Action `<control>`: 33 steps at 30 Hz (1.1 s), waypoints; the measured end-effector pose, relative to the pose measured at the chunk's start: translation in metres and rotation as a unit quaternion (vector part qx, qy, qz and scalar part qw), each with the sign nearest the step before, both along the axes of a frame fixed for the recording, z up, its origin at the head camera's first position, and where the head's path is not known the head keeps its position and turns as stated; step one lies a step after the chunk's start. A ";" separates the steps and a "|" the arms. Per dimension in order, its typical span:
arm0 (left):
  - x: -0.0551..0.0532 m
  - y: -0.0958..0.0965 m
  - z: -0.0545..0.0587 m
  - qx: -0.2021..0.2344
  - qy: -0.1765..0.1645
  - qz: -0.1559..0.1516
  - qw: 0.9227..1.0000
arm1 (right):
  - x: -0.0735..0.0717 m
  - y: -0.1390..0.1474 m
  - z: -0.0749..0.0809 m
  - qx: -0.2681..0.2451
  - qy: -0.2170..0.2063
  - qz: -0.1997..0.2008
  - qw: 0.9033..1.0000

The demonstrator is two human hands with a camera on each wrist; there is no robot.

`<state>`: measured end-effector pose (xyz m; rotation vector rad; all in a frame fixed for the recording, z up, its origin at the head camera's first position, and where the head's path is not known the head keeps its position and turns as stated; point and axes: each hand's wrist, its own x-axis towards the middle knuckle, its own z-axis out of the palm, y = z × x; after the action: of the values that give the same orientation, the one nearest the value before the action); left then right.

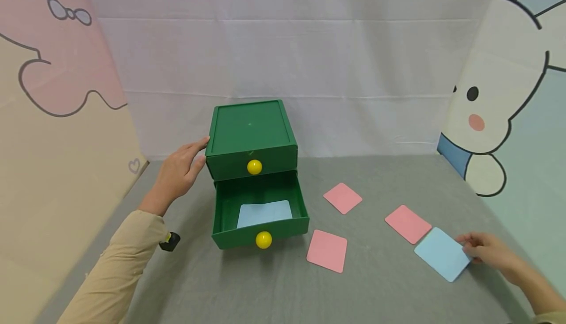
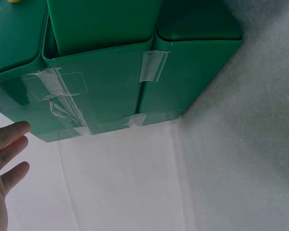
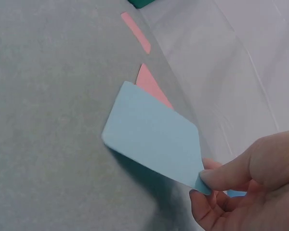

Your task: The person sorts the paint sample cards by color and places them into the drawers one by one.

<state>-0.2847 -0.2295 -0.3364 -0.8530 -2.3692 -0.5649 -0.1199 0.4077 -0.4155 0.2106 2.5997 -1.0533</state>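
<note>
A light blue card is pinched at one corner between the thumb and fingers of my right hand. In the right wrist view the card is tilted, its near edge lifted off the cloth with a shadow below. My left hand is at the left side of a green drawer cabinet, fingers extended along its upper part. The lower drawer is pulled out, and a pale blue card lies inside. Clear tape runs over the cabinet's side in the left wrist view.
Several pink cards lie on the grey cloth right of the cabinet, including one pink card near the drawer and another pink card beside the blue one. Yellow knobs stick out from the drawers. A white curtain hangs behind.
</note>
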 end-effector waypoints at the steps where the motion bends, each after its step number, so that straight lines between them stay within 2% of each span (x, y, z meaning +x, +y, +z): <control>1: 0.000 0.000 0.000 0.000 0.000 0.000 1.000 | 0.000 -0.001 0.002 -0.002 0.000 0.002 1.000; 8: -0.001 -0.001 -0.001 0.003 0.000 -0.003 1.000 | -0.007 -0.020 0.024 -0.008 0.029 0.033 0.999; 14: 0.000 -0.001 0.000 0.000 -0.001 -0.002 1.000 | -0.022 -0.045 0.041 0.004 0.076 0.061 0.995; 19: 0.000 -0.001 0.000 -0.004 -0.003 0.000 1.000 | -0.035 -0.066 0.054 -0.018 0.115 0.093 0.989; 26: -0.001 -0.001 0.000 -0.006 -0.003 -0.002 1.000 | -0.055 -0.098 0.072 -0.055 0.114 0.113 0.985; 33: 0.000 -0.001 0.001 -0.004 -0.003 0.002 1.000 | -0.074 -0.140 0.091 -0.082 0.132 0.120 0.980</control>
<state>-0.2846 -0.2306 -0.3357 -0.8510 -2.3795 -0.5560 -0.1939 0.2680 -0.3248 -0.2961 2.6584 -1.2689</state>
